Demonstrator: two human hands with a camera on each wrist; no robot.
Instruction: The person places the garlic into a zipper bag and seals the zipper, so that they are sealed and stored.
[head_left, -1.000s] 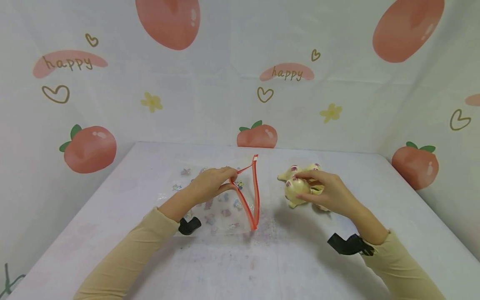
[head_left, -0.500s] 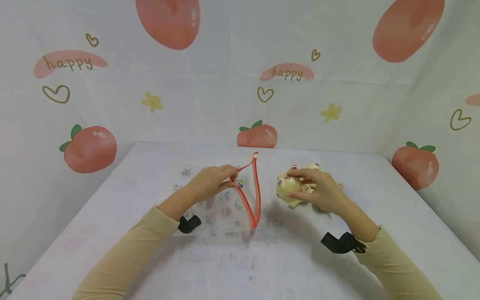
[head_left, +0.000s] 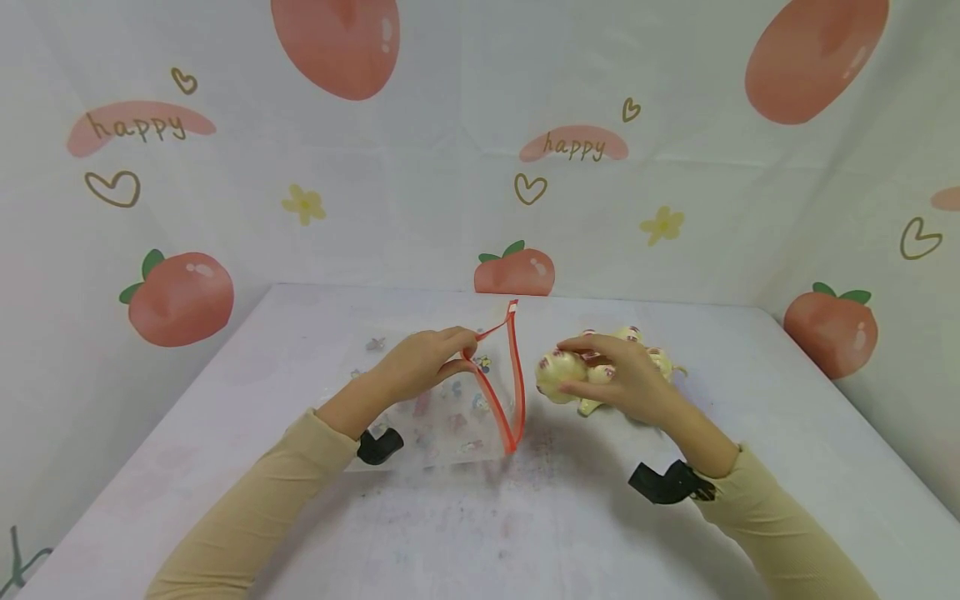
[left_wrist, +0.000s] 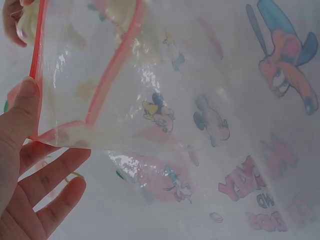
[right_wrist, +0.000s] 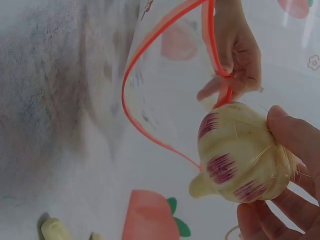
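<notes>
My left hand point(head_left: 422, 362) pinches the red rim of a clear plastic zip bag point(head_left: 450, 429) printed with cartoon figures. The bag's mouth gapes toward the right, as the right wrist view also shows. In my right hand point(head_left: 626, 375) I hold a garlic bulb point(right_wrist: 242, 155), cream with purple streaks, between thumb and fingers. That bulb point(head_left: 557, 377) is just to the right of the bag's mouth, apart from it in the head view. More garlic bulbs point(head_left: 662, 362) lie on the table behind and under my right hand, partly hidden by it.
The table point(head_left: 450, 533) has a pale cloth with faint stains. A white backdrop point(head_left: 420, 167) with printed fruit, hearts and words rises behind it and at both sides. Black straps point(head_left: 671, 483) are at both wrists.
My right hand has carried the garlic bulb leftward from the other bulbs toward the bag's mouth. My left hand stays nearly still, and the bag's rim has shifted slightly up.
</notes>
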